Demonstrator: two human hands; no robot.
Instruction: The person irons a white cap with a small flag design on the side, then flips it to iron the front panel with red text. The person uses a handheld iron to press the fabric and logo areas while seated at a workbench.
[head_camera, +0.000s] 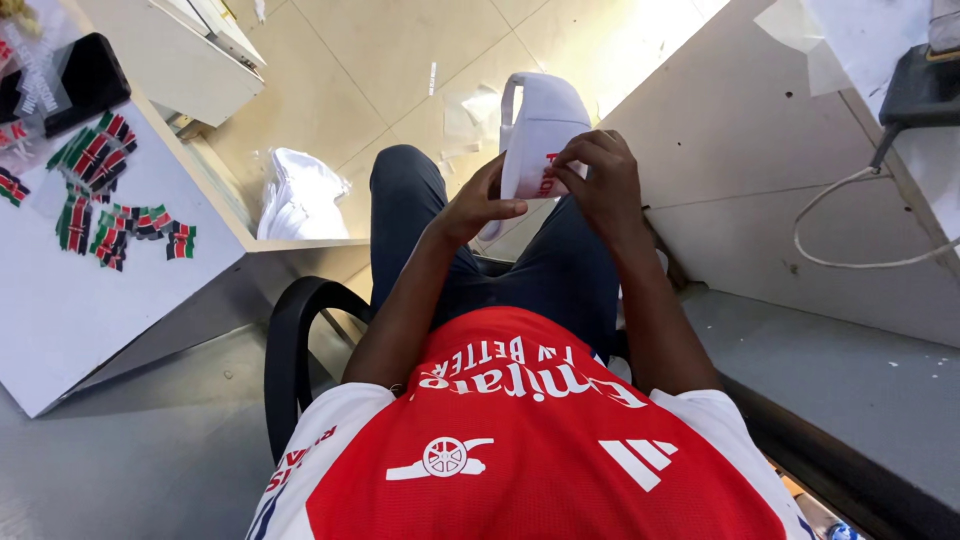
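Head view looks down on a seated person, and every place below is given from the white cap (540, 125) held over the lap. Nearest, below the cap, sits the red shirt (520, 450), with one black chair arm (290, 340) curving to its left. Both forearms rise from there so the cap stays close under the eyes. Left hand (478, 205) cups the cap's lower left edge, fingers curled and thumb laid across, steadying it. Right hand (598, 180) lies over the cap's front, fingertips bent down and pressed on a small red mark there, apparently working it flat; whether they pinch anything I cannot tell. One cap, two hands. Left of the cap, a white table (60, 300) carries striped flag stickers (100, 190), roughly a dozen, fanned out within reach. Beyond, on the tiled floor, lies one white bag (300, 195). Right of the cap, one white cable (850, 225) loops on a grey bench (760, 170).
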